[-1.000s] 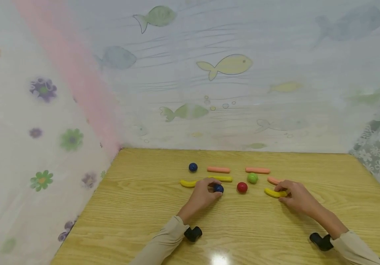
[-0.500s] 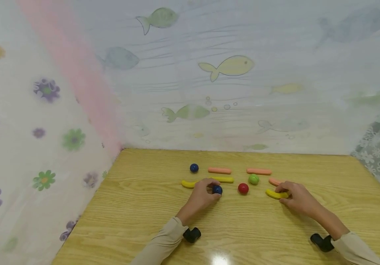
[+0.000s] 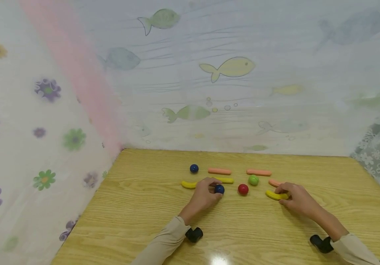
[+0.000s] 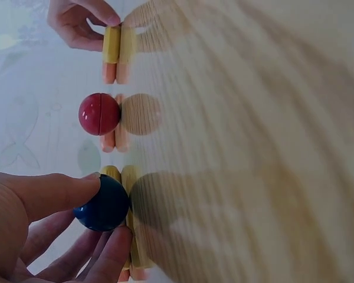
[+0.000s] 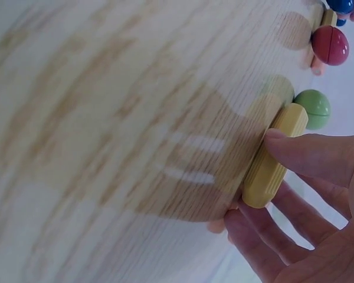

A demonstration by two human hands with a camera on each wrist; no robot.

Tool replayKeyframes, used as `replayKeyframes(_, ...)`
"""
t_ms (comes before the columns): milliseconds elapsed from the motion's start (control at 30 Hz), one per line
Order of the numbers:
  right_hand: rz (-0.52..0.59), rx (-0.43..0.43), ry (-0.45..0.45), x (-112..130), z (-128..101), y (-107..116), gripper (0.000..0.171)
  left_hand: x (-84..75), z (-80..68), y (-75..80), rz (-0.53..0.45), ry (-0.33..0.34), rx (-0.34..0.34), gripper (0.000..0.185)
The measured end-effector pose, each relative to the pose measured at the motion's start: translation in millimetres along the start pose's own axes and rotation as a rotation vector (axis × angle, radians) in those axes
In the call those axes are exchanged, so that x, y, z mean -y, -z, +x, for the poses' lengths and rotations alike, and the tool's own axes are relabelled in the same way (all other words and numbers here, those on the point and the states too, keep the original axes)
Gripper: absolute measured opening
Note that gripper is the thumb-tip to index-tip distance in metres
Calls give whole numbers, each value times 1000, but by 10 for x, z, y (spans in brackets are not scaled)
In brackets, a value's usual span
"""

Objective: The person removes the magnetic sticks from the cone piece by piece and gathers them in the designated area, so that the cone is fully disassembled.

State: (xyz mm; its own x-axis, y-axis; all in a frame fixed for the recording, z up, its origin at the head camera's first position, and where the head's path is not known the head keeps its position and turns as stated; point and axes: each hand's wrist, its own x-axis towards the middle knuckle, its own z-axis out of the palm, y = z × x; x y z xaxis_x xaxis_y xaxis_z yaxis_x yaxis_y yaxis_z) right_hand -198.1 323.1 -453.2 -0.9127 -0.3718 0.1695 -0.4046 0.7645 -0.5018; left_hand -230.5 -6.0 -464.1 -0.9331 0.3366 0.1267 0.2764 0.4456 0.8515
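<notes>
In the head view my left hand (image 3: 204, 195) holds a glossy dark blue ball (image 3: 220, 189) low over the wooden table. The left wrist view has the thumb on this blue ball (image 4: 103, 203) with curled fingers on its other side. Further right, my right hand (image 3: 297, 197) pinches a curved yellow stick (image 3: 273, 194) near its right end. Close up in the right wrist view, the yellow stick (image 5: 275, 156) has a ribbed side and lies between thumb and fingers. Between the hands sits a red ball (image 3: 243, 189), with a green ball (image 3: 253, 180) just behind it.
Behind the left hand lie two yellow sticks, one curved (image 3: 188, 184) and one straight (image 3: 226, 180), partly covered. Further back are a second blue ball (image 3: 194, 168) and two orange sticks (image 3: 219, 171). Another orange stick (image 3: 274, 182) is partly behind the right hand.
The left hand's blue ball shifts slightly left, then slightly back to the right. My right hand keeps its grip on the yellow stick in nearly the same place. The head view tilts a little.
</notes>
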Motion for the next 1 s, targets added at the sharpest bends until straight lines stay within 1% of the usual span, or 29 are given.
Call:
replayKeyframes(333, -5, 0, -3, 39, 3, 20, 23, 9, -25, 24, -34, -17, -7, 28)
replayKeyframes(433, -13, 0, -4, 32, 9, 19, 23, 8, -30, 41, -31, -26, -5, 27)
replayKeyframes(567, -23, 0, -9, 23, 10, 16, 23, 10, -26, 41, -1, -32, -5, 26)
replayKeyframes(733, -20, -4, -1, 11, 9, 10, 23, 7, -17, 24, 1, -23, 7, 26)
replayKeyframes(1000, 1, 4, 0, -1, 4, 6, 24, -13, -37, 35, 14, -8, 7, 31)
